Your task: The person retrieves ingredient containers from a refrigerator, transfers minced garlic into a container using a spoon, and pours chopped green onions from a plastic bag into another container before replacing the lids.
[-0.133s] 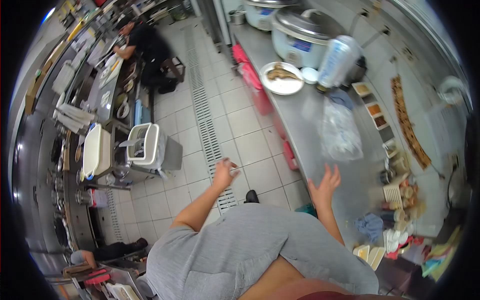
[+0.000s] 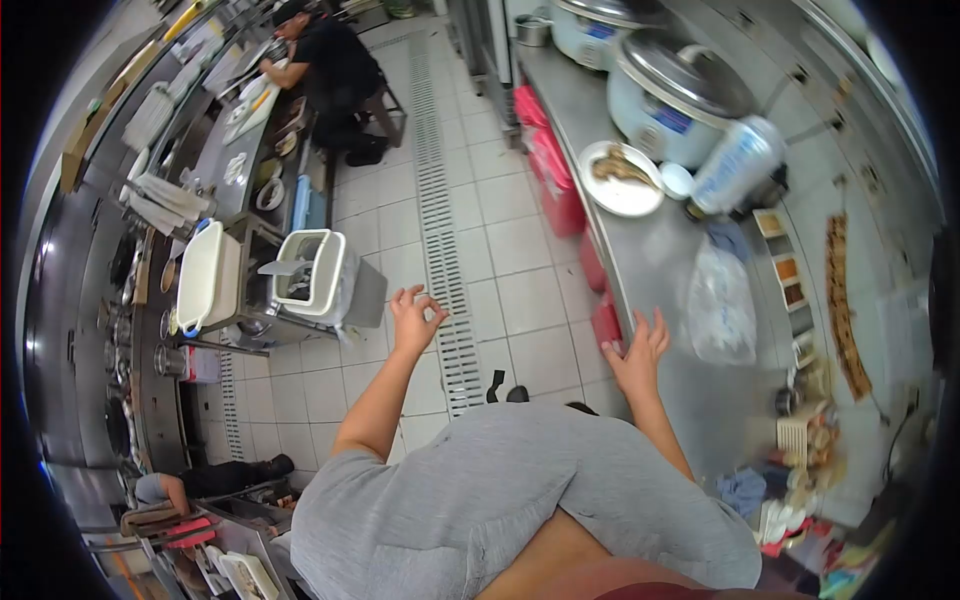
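My left hand (image 2: pixel 414 322) hangs over the tiled floor, empty, its fingers loosely curled and apart. At the edge of the steel counter (image 2: pixel 690 420) is my right hand (image 2: pixel 640 358), also empty, with fingers spread; I cannot tell whether it touches the metal. Nearest to it lies a clear plastic bag (image 2: pixel 722 318), its contents not distinguishable. Farther along stands a white plate (image 2: pixel 636 208) with brown food (image 2: pixel 622 170) on it. Beside the plate are a small white bowl (image 2: pixel 677 180) and a tilted, plastic-wrapped package (image 2: pixel 738 165).
Two rice cookers (image 2: pixel 655 110) stand at the counter's far end, with red containers (image 2: pixel 555 180) below. Spice trays (image 2: pixel 785 268) line the wall side. To my left are a white-rimmed bin (image 2: pixel 325 300) and a white tub (image 2: pixel 190 285). A person (image 2: pixel 340 75) works farther off; another (image 2: pixel 215 480) is at lower left.
My view has shifted, so the counter and floor appear farther right. My left hand has risen outward, its fingers curling differently. My right hand stays open near the counter's edge.
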The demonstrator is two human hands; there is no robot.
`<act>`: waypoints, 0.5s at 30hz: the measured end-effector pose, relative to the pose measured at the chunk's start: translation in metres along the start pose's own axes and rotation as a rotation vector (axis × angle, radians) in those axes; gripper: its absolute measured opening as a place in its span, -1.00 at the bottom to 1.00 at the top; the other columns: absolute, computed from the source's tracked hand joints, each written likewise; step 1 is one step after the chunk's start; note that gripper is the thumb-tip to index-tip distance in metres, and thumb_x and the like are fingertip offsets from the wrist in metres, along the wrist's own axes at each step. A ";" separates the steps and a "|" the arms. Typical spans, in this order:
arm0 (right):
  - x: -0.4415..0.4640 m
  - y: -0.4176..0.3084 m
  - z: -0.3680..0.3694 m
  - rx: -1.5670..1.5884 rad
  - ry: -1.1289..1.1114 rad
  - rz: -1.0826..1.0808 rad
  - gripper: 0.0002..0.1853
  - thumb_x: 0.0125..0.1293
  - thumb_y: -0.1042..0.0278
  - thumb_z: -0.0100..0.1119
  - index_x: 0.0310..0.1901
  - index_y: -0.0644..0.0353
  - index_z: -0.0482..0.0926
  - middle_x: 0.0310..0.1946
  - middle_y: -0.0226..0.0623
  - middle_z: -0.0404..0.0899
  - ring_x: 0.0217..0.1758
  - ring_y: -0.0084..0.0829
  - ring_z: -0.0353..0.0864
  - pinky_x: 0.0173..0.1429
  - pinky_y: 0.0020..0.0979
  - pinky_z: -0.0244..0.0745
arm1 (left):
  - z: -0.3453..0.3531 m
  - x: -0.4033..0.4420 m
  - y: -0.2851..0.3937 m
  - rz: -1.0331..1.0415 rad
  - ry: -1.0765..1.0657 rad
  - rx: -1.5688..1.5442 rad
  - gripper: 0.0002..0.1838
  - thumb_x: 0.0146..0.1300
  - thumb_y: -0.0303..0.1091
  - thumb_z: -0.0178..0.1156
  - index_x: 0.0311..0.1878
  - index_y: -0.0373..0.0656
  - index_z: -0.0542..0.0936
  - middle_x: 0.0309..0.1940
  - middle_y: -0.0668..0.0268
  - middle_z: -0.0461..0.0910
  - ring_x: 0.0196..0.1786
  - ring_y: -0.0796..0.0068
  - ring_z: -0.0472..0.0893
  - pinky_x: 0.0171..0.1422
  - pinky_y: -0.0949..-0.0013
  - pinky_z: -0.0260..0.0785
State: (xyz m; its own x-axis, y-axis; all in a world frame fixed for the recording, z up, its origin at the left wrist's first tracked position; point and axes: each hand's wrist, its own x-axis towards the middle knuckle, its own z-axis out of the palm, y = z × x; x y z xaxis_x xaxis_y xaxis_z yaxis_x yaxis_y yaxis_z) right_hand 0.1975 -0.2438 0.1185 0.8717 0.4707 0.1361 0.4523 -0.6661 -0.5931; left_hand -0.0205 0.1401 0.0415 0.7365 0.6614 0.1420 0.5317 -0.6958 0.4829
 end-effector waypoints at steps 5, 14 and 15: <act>0.114 -0.046 0.074 -0.005 -0.092 -0.087 -0.07 0.09 0.26 0.54 0.48 0.20 0.24 0.56 0.24 -0.09 0.58 0.32 -0.12 0.61 0.19 -0.02 | -0.004 0.085 -0.075 -0.303 0.403 -0.137 -0.84 0.17 -0.20 0.52 -0.24 0.04 0.74 0.38 0.16 0.47 0.46 -0.10 0.21 0.55 -0.08 0.05; 0.409 -0.110 0.230 -0.072 -0.127 -0.098 0.01 0.07 0.18 0.57 0.53 0.18 0.21 0.57 0.25 -0.06 0.61 0.33 -0.13 0.64 0.15 -0.06 | 0.060 0.098 -0.249 -0.655 -0.170 -0.103 -0.77 0.28 -0.43 0.18 -0.03 -0.02 0.70 0.20 -0.09 0.59 0.35 -0.08 0.49 0.52 -0.02 0.18; 0.440 -0.124 0.253 -0.081 -0.151 -0.083 0.02 0.07 0.17 0.57 0.53 0.18 0.20 0.57 0.25 -0.05 0.61 0.33 -0.14 0.64 0.15 -0.07 | 0.058 0.084 -0.264 -0.825 -0.156 -0.108 -0.69 0.26 -0.51 0.10 0.03 -0.07 0.68 0.19 -0.10 0.60 0.34 -0.06 0.52 0.49 0.01 0.26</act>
State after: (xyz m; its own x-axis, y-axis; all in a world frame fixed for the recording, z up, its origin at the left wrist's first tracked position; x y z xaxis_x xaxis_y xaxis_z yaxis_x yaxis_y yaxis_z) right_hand 0.4772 0.1922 0.0511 0.7953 0.6034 0.0579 0.5405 -0.6627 -0.5183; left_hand -0.0744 0.3626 -0.1242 0.1831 0.8937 -0.4095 0.8874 0.0290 0.4601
